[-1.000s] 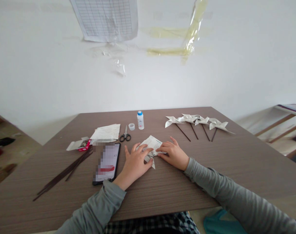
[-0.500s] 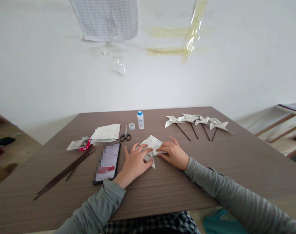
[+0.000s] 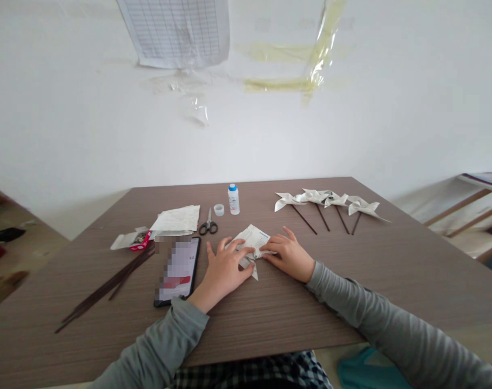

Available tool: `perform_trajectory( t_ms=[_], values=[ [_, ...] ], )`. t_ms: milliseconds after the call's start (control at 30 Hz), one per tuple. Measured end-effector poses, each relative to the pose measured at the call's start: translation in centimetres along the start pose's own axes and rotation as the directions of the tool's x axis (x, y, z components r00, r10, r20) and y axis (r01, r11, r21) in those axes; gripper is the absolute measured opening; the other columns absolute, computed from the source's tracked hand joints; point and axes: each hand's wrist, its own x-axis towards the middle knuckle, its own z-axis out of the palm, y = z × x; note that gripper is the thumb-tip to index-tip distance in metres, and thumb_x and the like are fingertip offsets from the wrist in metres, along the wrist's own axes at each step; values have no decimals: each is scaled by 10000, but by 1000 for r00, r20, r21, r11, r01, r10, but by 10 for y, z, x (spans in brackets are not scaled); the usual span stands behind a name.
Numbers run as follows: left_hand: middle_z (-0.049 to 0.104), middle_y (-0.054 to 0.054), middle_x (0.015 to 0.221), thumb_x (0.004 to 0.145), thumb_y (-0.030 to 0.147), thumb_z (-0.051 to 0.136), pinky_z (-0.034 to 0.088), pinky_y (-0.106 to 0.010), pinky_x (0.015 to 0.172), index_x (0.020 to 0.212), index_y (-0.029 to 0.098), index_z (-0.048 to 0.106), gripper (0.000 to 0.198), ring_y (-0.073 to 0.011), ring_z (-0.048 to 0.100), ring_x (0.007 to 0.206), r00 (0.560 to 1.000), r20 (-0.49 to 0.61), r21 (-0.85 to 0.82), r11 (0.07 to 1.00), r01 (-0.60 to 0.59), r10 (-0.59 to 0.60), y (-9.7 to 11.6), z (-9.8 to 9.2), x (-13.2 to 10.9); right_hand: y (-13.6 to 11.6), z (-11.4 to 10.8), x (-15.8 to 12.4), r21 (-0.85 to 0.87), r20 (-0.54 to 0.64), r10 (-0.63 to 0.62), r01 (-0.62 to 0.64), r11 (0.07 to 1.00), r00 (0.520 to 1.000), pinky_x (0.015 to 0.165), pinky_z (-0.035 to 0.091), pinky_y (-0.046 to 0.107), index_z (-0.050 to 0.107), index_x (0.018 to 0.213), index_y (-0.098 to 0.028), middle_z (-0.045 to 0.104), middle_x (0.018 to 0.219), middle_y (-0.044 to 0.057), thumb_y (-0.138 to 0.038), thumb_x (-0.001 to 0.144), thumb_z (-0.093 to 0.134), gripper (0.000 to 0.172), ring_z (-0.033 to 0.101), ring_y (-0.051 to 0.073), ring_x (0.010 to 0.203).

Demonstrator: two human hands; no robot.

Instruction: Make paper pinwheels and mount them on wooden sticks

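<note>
Between my hands a printed paper pinwheel (image 3: 251, 235) lies on the table, partly folded, with one pointed corner towards me. My left hand (image 3: 228, 266) holds it from the left, its thumb and index finger curved around the middle and the other fingers on the upper left side. From the right, my right hand (image 3: 289, 256) pinches the paper near the centre, fingertips pressed together and one finger raised. My fingers cover much of the folded middle. Several finished pinwheels (image 3: 284, 201) on dark sticks lie at the back right.
Left of my hands are a phone (image 3: 183, 267), dark sticks (image 3: 103, 289), an open red box (image 3: 139, 240) of small pieces, and a paper stack (image 3: 176, 220). Scissors (image 3: 208, 228), a small clear cap (image 3: 218, 209) and a blue-capped bottle (image 3: 234, 201) stand or lie beyond. A white wall (image 3: 229, 146) rises behind the table.
</note>
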Motion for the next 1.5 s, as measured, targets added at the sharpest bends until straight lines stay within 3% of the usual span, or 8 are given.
perform_trajectory(
  t_ms=[267, 500, 667, 767, 1000, 1300, 1500],
  values=[
    [705, -35, 1721, 1066, 349, 768, 214, -984, 1349, 1457, 463, 843, 414, -470, 488, 1670, 1000, -13, 2, 1000, -18, 18, -2, 2, 0, -1, -1, 1, -18, -6, -4, 4, 1000, 1000, 1383, 438, 718, 923, 1194, -406, 897, 1137, 71, -340, 1148, 677, 259, 863, 347, 1170],
    [710, -46, 1720, 1055, 336, 783, 248, -975, 1348, 1461, 437, 838, 422, -487, 503, 1660, 1000, -10, 7, 1000, -7, 7, 2, -1, -1, 1, 0, 0, 0, 14, 7, -7, 1000, 1000, 1399, 381, 757, 915, 1204, -409, 896, 1179, 73, -327, 1148, 684, 251, 844, 346, 1204],
    [726, -55, 1703, 1025, 292, 807, 219, -975, 1366, 1563, 407, 769, 552, -483, 515, 1663, 999, -32, -33, 999, 4, -5, 2, -1, 0, 3, 3, 0, -2, 17, -4, 4, 1000, 1000, 1383, 361, 807, 898, 1258, -332, 892, 1198, 78, -283, 1129, 745, 206, 840, 329, 1214],
    [724, -44, 1702, 1032, 303, 803, 222, -976, 1364, 1506, 415, 806, 487, -482, 517, 1664, 1000, -24, -28, 1000, 4, -4, 2, -1, 1, 5, 4, 0, -18, 7, -17, 17, 1000, 1000, 1376, 371, 801, 899, 1259, -310, 891, 1176, 76, -266, 1118, 765, 200, 840, 317, 1193],
    [713, -37, 1722, 1063, 325, 784, 202, -984, 1361, 1434, 434, 852, 392, -475, 498, 1686, 1000, -2, 24, 999, -22, 22, 2, -4, -1, 0, 0, 0, 4, 18, 9, -9, 1000, 1000, 1407, 366, 755, 918, 1210, -396, 892, 1193, 74, -301, 1139, 706, 243, 842, 347, 1208],
    [719, -40, 1715, 1064, 316, 763, 213, -977, 1362, 1420, 423, 863, 386, -480, 504, 1671, 1000, -13, -2, 1000, -24, 23, 0, -1, -1, -6, -1, 2, -85, 20, -6, 8, 996, 1000, 1342, 451, 770, 909, 1304, -335, 858, 1173, 96, -337, 1112, 743, 254, 818, 357, 1173],
    [694, -33, 1744, 1076, 346, 754, 206, -978, 1363, 1462, 434, 841, 405, -477, 493, 1680, 1000, 10, 20, 1000, -18, 18, -1, -1, 0, -8, -1, 2, -74, 24, -7, 9, 997, 1000, 1358, 451, 734, 902, 1354, -409, 844, 1182, 94, -389, 1127, 754, 272, 801, 369, 1183]
  ],
)
